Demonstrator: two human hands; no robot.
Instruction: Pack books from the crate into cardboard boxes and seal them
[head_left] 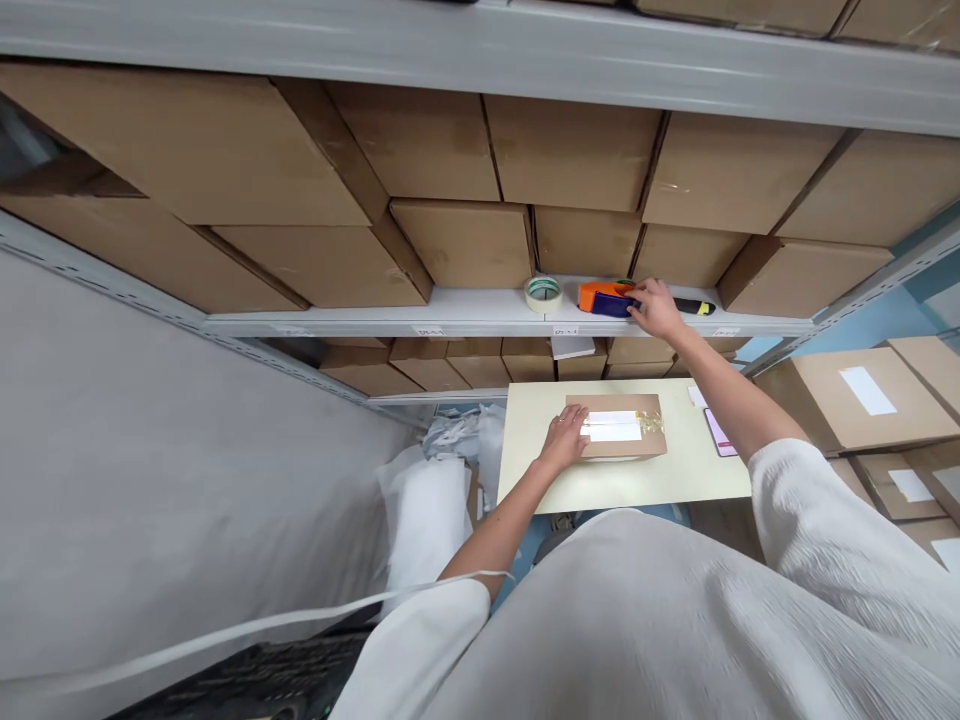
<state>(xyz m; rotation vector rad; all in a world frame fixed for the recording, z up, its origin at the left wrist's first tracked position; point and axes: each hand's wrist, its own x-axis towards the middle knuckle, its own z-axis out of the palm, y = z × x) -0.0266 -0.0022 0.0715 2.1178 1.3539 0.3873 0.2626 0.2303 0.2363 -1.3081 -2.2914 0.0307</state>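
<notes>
A small cardboard box lies on the pale tabletop. A white label and shiny clear tape cover part of its top. My left hand grips the box's left end, its fingers over the upper face beside the label. Up on the shelf, my right hand has its fingers and thumb closed on the right end of an orange and dark blue tape dispenser. Just right of that hand, a black and yellow handle, perhaps a utility knife, sticks out. A tape roll sits left of the dispenser.
Stacked cardboard boxes fill the shelves above a grey shelf edge. A phone lies at the table's right. More labelled boxes are piled to the right. White plastic bags and a white cable are at left.
</notes>
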